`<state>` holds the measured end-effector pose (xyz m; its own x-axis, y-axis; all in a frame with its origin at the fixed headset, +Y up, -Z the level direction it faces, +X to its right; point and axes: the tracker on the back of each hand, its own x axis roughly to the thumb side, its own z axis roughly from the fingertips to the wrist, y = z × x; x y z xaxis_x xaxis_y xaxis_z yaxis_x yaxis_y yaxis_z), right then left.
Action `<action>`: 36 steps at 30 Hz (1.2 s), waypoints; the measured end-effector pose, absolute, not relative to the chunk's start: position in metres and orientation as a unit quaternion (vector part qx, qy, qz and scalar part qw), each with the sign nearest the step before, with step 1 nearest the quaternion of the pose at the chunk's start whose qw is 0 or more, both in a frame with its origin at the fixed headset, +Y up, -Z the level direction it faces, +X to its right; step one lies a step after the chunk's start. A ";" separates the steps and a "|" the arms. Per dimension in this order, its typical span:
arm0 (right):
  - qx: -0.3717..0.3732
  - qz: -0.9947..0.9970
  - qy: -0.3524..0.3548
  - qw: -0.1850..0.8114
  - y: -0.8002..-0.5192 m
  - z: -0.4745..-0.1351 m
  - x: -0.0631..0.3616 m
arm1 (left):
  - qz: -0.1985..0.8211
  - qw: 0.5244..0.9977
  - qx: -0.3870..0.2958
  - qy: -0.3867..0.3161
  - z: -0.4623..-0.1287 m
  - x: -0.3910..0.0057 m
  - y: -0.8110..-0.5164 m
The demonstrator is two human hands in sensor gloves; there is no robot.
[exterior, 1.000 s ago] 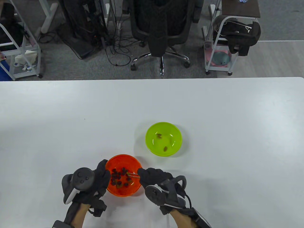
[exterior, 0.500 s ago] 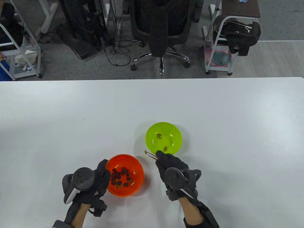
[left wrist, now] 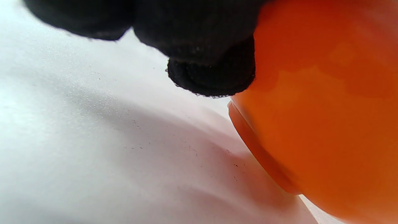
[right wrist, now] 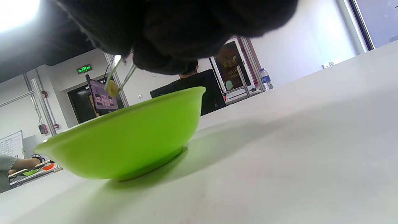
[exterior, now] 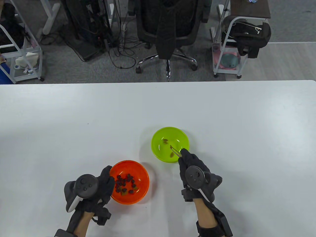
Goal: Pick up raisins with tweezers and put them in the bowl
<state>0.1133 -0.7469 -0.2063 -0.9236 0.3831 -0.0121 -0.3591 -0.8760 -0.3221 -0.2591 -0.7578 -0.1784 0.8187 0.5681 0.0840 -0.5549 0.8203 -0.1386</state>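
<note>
Tweezers (right wrist: 119,76) pinch a small yellowish raisin (right wrist: 112,88) above the green bowl (right wrist: 124,140).

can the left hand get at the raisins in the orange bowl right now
Probably yes: the left hand rests against the orange bowl, whose open top leaves the raisins uncovered; the right hand is away.

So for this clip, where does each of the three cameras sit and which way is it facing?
Table view: overhead, looking down at the table; both the left hand and right hand show.
Left wrist view: low beside the orange bowl; fingertips touch its wall.
Right wrist view: near table height, facing the green bowl; the tweezers pinch a raisin above it.
Shared: each wrist view's bowl appears in the table view.
</note>
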 end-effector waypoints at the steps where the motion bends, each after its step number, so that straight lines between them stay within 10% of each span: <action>1: -0.038 0.967 -0.160 0.195 -0.747 -0.206 0.112 | 0.295 0.952 -0.054 -0.061 -0.178 -0.259 -0.758; 36: 0.295 0.950 -0.081 0.059 -0.731 -0.167 0.009 | 0.293 0.953 -0.048 -0.055 -0.179 -0.264 -0.758</action>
<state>0.0087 -0.7310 -0.1666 -0.8192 0.0642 0.5700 -0.1601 -0.9798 -0.1196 -0.2635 -0.7579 -0.1794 0.8226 0.5635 0.0763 -0.5529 0.8240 -0.1238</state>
